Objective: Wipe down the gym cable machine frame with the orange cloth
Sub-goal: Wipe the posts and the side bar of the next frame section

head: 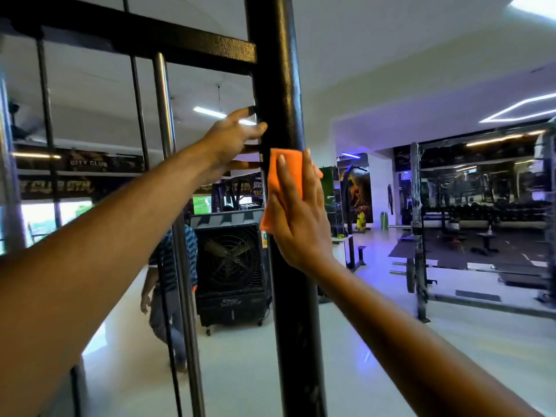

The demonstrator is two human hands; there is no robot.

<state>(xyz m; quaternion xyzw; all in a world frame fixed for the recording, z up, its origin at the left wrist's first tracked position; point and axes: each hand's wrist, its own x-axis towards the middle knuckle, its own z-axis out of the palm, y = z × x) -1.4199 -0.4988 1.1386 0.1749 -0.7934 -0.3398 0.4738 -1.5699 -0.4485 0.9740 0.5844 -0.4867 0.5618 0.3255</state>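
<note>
Pressing the orange cloth point(278, 188) flat against the black upright post point(288, 266) of the cable machine frame, the right hand point(296, 218) has its fingers straight and together, palm on the fabric, so its grip is released rather than clenched: it pushes the cloth, it does not pinch it. The cloth lies folded on the front face of the post, a little below the point where the black crossbar point(168, 43) meets the post. The left hand point(233, 139) reaches to the post's left edge just above the cloth, thumb and fingers curled round that edge, grasping the post as if to steady the body.

As to progress, the frame tells little for certain. The post above the cloth shines evenly, and below the cloth it shows pale scuffs and marks toward the floor, which suggests, as a judgement only, that the lower length has yet to be wiped. The crossbar, the steel guide rod point(164, 109) left of the post and the thinner black bars beside it show no sign either way. I would put the task somewhere in its middle, with a good deal of frame left.

Behind the post stand a large black fan cooler point(230, 266) and a person in a striped shirt point(177, 251); right of the post, well apart, a squat rack point(416, 206).
</note>
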